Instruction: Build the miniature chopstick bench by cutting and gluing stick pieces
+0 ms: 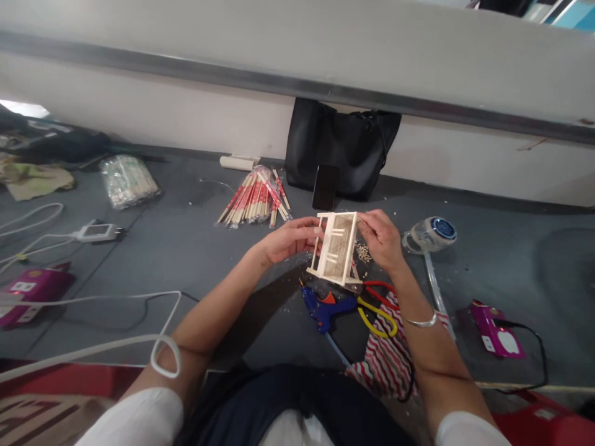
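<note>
Between my hands, above the dark table, is a small wooden stick model, a frame with a slatted panel and short pale strips across it. My left hand grips its left side, the thumb lying over a thin bar. On the upper right corner, my right hand pinches the frame. Just below the model lies a blue glue gun with an orange trigger. Pliers with one red and one yellow handle rest beside it, their jaws partly hidden under the model. Small wooden bits are scattered near my right hand.
Bundled chopsticks in red wrappers lie behind my left hand. A black bag with a phone against it stands at the back. To the right are a glass jar and a purple box. A striped cloth lies in front.
</note>
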`<state>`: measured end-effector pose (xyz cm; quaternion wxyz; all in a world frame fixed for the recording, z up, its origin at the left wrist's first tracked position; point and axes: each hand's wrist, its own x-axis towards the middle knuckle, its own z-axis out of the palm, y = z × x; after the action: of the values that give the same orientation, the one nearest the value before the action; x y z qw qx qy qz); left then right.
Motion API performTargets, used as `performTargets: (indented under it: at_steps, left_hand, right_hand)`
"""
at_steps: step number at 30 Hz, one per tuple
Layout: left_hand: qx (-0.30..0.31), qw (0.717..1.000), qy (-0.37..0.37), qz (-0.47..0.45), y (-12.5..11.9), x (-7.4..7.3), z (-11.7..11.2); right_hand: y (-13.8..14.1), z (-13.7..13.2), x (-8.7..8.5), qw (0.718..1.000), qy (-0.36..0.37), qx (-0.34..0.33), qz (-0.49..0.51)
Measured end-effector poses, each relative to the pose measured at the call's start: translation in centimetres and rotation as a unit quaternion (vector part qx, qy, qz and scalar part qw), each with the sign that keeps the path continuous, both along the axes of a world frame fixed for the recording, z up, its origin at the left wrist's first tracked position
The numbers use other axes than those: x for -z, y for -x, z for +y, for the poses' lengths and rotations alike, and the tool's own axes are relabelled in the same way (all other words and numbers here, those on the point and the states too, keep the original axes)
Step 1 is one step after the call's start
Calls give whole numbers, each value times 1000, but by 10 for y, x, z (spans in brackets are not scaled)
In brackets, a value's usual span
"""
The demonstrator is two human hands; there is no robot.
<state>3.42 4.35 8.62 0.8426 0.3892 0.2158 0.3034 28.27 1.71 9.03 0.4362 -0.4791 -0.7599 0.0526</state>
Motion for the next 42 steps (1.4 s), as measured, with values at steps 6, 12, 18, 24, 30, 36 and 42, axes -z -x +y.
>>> performTargets:
  at_steps: [6,12,18,24,30,36,42]
  left_hand:
    - [56,998,14,3,-16,9,-13]
    - [-24,1000,2,-1,-25,11,-19]
    - [-201,979,-21,0,-24,8,-11]
    - [-293,954,-67,-12,-28,0,-16]
    - [-384,915,-124,4,-37,1,-27]
    - [-436,886,-159,12,-47,3,-38]
    - [-461,866,-185,48,-54,5,-47]
  right_hand:
    - [9,-4,-4,999,28,-28,14]
    - [5,-6,-13,991,71,57,99]
    - [9,-12,-22,969,48,115,214]
    - [35,-38,-37,980,-32,135,140]
    - [54,-49,-32,991,-19,96,87]
    - [62,-40,-15,979,71,86,172]
    - [64,-37,-5,959,113,70,251]
